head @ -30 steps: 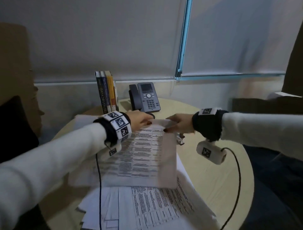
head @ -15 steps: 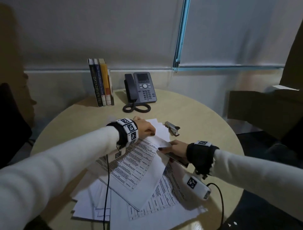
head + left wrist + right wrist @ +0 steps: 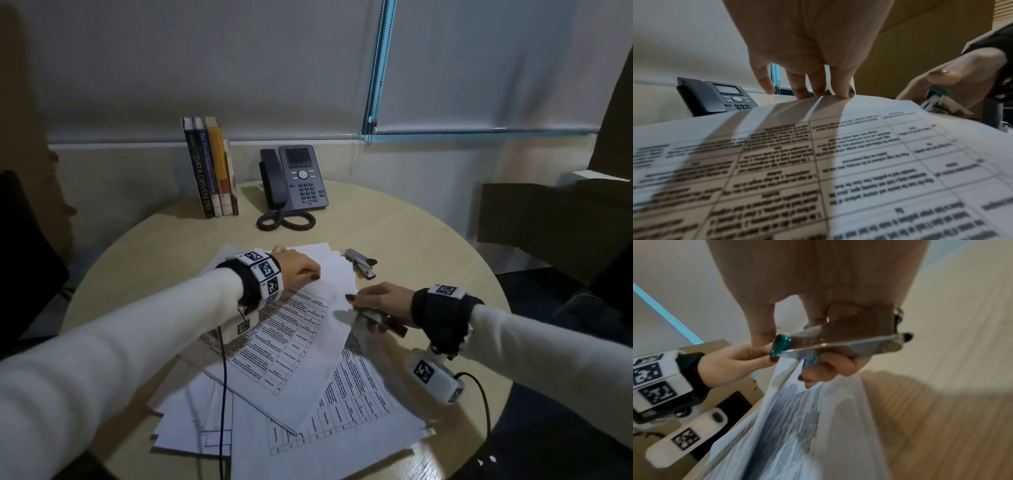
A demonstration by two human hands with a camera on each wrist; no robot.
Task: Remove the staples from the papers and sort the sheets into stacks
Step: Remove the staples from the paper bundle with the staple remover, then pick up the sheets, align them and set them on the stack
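Observation:
A set of printed sheets (image 3: 284,335) lies tilted on a loose pile of papers (image 3: 346,407). My left hand (image 3: 301,270) pinches the set's far top edge, with its fingertips (image 3: 818,91) curled over the paper (image 3: 849,162). My right hand (image 3: 373,301) sits at the set's right corner and grips a metal staple remover (image 3: 380,320) with a teal tip (image 3: 781,344). In the right wrist view the staple remover (image 3: 840,337) lies across the fingers, its tip at the paper's corner (image 3: 795,410), close to the left hand (image 3: 735,358). No staple is visible.
A silver stapler (image 3: 361,263) lies just beyond the papers. A desk phone (image 3: 298,178) with its coiled cord and three upright books (image 3: 212,168) stand at the back of the round table (image 3: 428,246). Dark chairs flank the table.
The sheets, held up in the air a second ago, have come down onto the pile. My right hand has dropped to the set's right corner with the staple remover.

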